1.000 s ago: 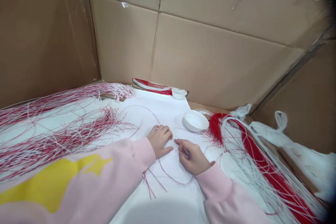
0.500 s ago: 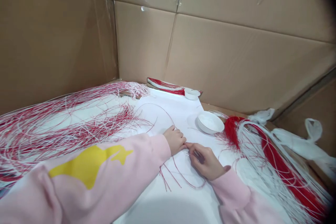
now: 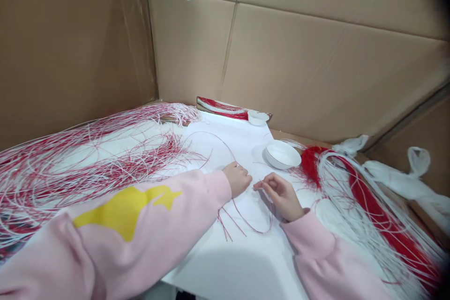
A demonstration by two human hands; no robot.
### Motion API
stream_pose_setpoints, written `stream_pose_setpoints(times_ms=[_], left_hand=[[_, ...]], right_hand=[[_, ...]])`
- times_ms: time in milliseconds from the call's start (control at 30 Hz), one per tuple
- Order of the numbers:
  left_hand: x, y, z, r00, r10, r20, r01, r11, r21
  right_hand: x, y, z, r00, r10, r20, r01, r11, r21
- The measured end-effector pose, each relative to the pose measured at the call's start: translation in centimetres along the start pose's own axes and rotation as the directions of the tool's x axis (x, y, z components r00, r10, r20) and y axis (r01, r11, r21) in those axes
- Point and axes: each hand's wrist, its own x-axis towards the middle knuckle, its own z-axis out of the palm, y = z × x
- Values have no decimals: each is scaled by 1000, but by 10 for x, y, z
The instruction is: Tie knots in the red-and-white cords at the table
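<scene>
My left hand [image 3: 238, 179] is curled closed over the white sheet [image 3: 225, 126], with thin red cord running out above and below it. Just to its right, my right hand [image 3: 281, 194] pinches thumb and index finger together on a fine cord end. A loop of red cord [image 3: 258, 233] hangs between the two hands and lies on the sheet. Several short cord ends [image 3: 225, 225] stick out below my left wrist. A small gap separates the hands. What sits inside my left fist is hidden.
Red and white cords [image 3: 140, 164] spread over the left side. A white bowl [image 3: 283, 154] stands beyond my right hand, and a smaller bowl [image 3: 258, 117] farther back. More red and white strands [image 3: 365, 197] lie at right near plastic bags [image 3: 397, 178]. Cardboard walls [image 3: 298, 56] enclose the surface.
My right hand has drawn away from my left, opening a small gap between them. The view has tilted slightly downward, showing the near edge of the sheet.
</scene>
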Motion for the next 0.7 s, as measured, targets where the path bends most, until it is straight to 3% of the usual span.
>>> stream_pose_setpoints(times_ms=[267, 467, 700], left_hand=[[1, 2, -2, 1000, -10, 21, 10, 1000, -8], [2, 4, -4, 999, -33, 27, 34, 998, -45], [0, 5, -10, 998, 33, -56, -39, 992, -118]], right_hand=[[9, 0, 12, 963, 152, -221, -101, 969, 224], [15, 10, 14, 936, 172, -306, -101, 967, 233], [18, 6, 24, 912, 136, -387, -53, 975, 218]])
